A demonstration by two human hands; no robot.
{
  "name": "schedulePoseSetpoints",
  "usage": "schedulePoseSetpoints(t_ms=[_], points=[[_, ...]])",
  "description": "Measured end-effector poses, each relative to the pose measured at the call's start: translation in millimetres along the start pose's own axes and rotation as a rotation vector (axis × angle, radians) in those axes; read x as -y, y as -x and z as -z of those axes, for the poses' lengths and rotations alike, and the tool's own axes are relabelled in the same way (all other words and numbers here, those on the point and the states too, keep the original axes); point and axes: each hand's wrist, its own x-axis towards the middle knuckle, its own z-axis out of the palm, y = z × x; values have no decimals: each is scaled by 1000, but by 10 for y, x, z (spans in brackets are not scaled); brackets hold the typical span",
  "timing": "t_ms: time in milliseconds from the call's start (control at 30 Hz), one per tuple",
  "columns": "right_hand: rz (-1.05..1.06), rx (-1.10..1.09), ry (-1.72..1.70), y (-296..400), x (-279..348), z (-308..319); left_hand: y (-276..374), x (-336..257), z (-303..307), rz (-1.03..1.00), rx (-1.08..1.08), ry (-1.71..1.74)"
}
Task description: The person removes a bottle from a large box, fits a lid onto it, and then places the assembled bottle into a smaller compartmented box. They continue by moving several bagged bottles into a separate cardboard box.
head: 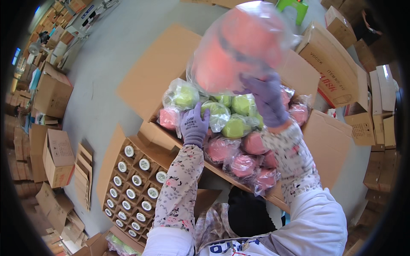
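Observation:
My right hand (266, 96), in a purple glove, is raised over an open cardboard carton (224, 179). It grips a large pink plastic-wrapped bundle (237, 48) with a dark band across it; the bundle is blurred. My left hand (194, 124), gloved the same way, lies on the wrapped goods at the carton's left side, fingers spread and touching clear plastic. Beside its fingertips are a green wrapped item (216, 113) and a pink wrapped item (169, 118). Several more green wrapped items (237, 126) lie over pink wrapped ones (243, 164) in the carton.
Left of my left forearm stands a divided carton (126, 182) holding several upright pieces with round white tops. Flattened cardboard (84, 176) and a closed carton (57, 156) are farther left. A large printed carton (333, 67) lies at the right, near a green stool (294, 11).

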Motion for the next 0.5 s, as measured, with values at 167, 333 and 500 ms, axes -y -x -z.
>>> schedulePoseSetpoints(t_ms=[167, 333, 500], points=[[-129, -79, 135, -338, -423, -111, -35, -51, 1, -13, -5, -23], [180, -156, 717, -841, -1423, -325, 0, 19, -58, 1, -43, -97], [-155, -73, 1005, -935, -2241, -427, 51, 200, -44, -35, -38, -65]])
